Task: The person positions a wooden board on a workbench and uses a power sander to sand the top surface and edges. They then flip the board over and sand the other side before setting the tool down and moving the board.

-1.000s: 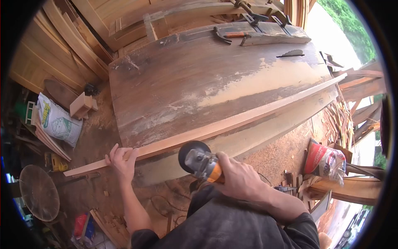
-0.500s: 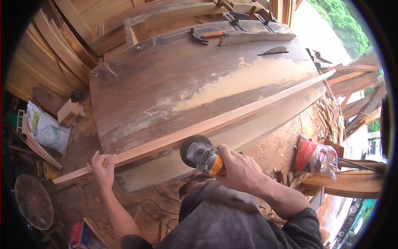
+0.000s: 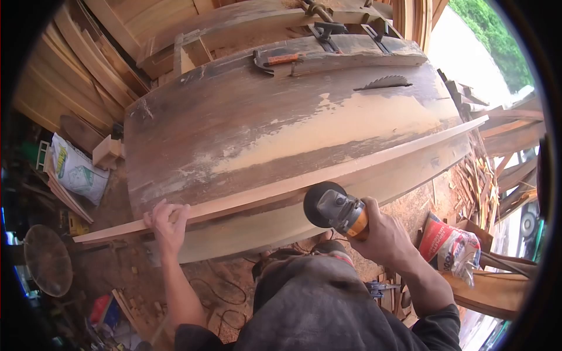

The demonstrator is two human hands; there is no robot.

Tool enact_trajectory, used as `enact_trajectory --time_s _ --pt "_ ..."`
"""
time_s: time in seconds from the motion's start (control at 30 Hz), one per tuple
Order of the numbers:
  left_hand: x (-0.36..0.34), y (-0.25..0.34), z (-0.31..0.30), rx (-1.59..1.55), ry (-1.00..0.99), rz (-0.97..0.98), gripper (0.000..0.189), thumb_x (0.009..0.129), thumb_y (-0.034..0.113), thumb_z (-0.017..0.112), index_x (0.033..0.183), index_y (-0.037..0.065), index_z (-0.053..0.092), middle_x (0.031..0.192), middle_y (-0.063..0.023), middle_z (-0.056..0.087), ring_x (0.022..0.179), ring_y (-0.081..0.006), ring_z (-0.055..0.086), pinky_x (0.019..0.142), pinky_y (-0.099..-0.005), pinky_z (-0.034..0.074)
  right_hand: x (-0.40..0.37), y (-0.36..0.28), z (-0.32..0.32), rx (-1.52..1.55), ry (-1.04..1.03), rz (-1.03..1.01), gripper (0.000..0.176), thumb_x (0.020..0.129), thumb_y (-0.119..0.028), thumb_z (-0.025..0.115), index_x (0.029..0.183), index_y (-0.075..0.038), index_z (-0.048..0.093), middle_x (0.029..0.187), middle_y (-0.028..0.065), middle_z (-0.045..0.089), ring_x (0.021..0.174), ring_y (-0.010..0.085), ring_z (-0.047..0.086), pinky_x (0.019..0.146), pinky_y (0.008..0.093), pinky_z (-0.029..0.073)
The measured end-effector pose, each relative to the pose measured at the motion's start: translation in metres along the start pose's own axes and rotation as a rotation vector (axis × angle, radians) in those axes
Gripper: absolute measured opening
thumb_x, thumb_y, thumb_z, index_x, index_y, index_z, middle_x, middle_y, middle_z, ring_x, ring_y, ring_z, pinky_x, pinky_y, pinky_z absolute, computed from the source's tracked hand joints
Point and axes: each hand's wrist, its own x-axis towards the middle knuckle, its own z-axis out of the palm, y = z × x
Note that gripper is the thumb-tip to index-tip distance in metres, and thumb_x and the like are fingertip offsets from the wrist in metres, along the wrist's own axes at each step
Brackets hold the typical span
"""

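Note:
A long, thin wooden strip [image 3: 281, 184] lies along the near edge of a worn wooden table [image 3: 234, 128]. My left hand [image 3: 168, 225] is closed over the strip near its left end, fingers wrapped on its upper side. In my right hand [image 3: 380, 231] is an angle grinder [image 3: 339, 212] with an orange and grey body, held by its rear part. The grinder's dark round disc [image 3: 321, 203] is at the near side of the strip, around its middle; whether they touch cannot be made out.
A saw blade [image 3: 383, 83] stands up through the tabletop. Beyond it lie a hammer [image 3: 281, 59] and a wooden bar [image 3: 357, 62]. Sacks stand at left [image 3: 79, 172] and right [image 3: 451, 245]. A round disc [image 3: 48, 260] is at lower left, and cables lie on the floor.
My right hand and the grinder have moved right along the strip. My left hand has also shifted right on it. The view has tilted and shifted slightly.

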Motion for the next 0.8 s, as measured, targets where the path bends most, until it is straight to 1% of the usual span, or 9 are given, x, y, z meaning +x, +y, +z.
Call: enact_trajectory --time_s 0.17,0.23,0.3,0.33,0.43,0.5,0.57,0.7,0.8 --pt "-0.004 0.053 0.027 -0.057 -0.019 0.028 0.021 0.09 0.032 0.082 0.091 0.012 0.078 0.107 -0.0092 0.075 0.127 -0.0333 0.061 0.123 -0.0632 0.014 0.007 0.071 -0.03 0.024 0.078 -0.042 0.067 0.085 -0.025 0.081 0.136 -0.003 0.044 0.103 0.0315 0.072 0.094 0.0521 0.071 0.08 0.0576 0.056" --pt "-0.005 0.066 0.038 -0.057 -0.02 0.023 0.021 0.09 0.033 0.081 0.09 0.012 0.078 0.107 -0.0103 0.074 0.126 -0.0333 0.062 0.123 -0.0627 0.013 0.006 0.095 -0.045 0.037 0.105 -0.014 0.065 0.085 -0.024 0.08 0.134 -0.003 0.044 0.101 0.0314 0.072 0.093 0.0523 0.071 0.079 0.0576 0.056" --pt "-0.005 0.073 0.041 -0.026 0.002 0.011 0.022 0.09 0.033 0.081 0.09 0.012 0.078 0.108 -0.0108 0.074 0.127 -0.0332 0.062 0.123 -0.0628 0.014 0.005 0.113 -0.064 0.048 0.123 0.041 0.063 0.085 -0.022 0.08 0.133 -0.003 0.045 0.098 0.0309 0.073 0.092 0.0522 0.072 0.079 0.0572 0.057" --pt "-0.006 0.074 0.042 -0.012 0.012 0.005 0.022 0.09 0.034 0.081 0.09 0.011 0.078 0.108 -0.0111 0.074 0.127 -0.0331 0.062 0.123 -0.0628 0.014 0.003 0.123 -0.069 0.075 0.176 0.022 0.062 0.084 -0.019 0.081 0.132 -0.002 0.045 0.097 0.0296 0.073 0.092 0.0515 0.072 0.08 0.0564 0.057" --pt "-0.005 0.074 0.042 0.014 0.002 -0.012 0.023 0.091 0.035 0.08 0.091 0.011 0.079 0.108 -0.0112 0.074 0.127 -0.0328 0.062 0.123 -0.0636 0.014 -0.001 0.142 -0.07 0.072 0.278 0.023 0.062 0.084 -0.018 0.081 0.132 -0.002 0.045 0.096 0.0282 0.074 0.092 0.0511 0.072 0.08 0.0561 0.057" --pt "-0.006 0.075 0.043 0.013 -0.005 0.007 0.024 0.092 0.035 0.079 0.094 0.011 0.08 0.108 -0.0111 0.074 0.126 -0.0324 0.062 0.123 -0.064 0.015 -0.003 0.13 -0.056 0.072 0.261 0.004 0.064 0.084 -0.021 0.081 0.132 -0.002 0.044 0.098 0.0283 0.074 0.091 0.0505 0.072 0.08 0.0564 0.057" --pt "-0.006 0.085 0.047 -0.003 -0.03 0.034 0.025 0.093 0.036 0.078 0.096 0.011 0.081 0.107 -0.0108 0.075 0.126 -0.0318 0.063 0.124 -0.0642 0.015 -0.002 0.09 -0.04 0.091 0.091 0.026 0.064 0.085 -0.024 0.08 0.133 -0.002 0.044 0.1 0.0283 0.073 0.09 0.0494 0.073 0.078 0.0568 0.057" --pt "-0.009 0.115 0.06 -0.029 -0.056 0.049 0.026 0.097 0.035 0.073 0.101 0.01 0.08 0.106 -0.0098 0.075 0.123 -0.0303 0.064 0.124 -0.0648 0.017 0.009 0.014 0.0 0.036 -0.083 -0.183 0.056 0.091 -0.025 0.072 0.131 -0.003 0.04 0.098 0.0286 0.071 0.089 0.0483 0.073 0.077 0.0581 0.058" --pt "-0.01 0.142 0.066 -0.084 -0.099 0.039 0.027 0.099 0.035 0.071 0.101 0.009 0.079 0.109 -0.0099 0.075 0.123 -0.03 0.064 0.125 -0.0662 0.015 0.012 -0.002 0.006 0.037 -0.17 -0.156 0.064 0.087 -0.027 0.076 0.135 -0.004 0.041 0.108 0.0287 0.07 0.094 0.0496 0.072 0.081 0.0589 0.057"
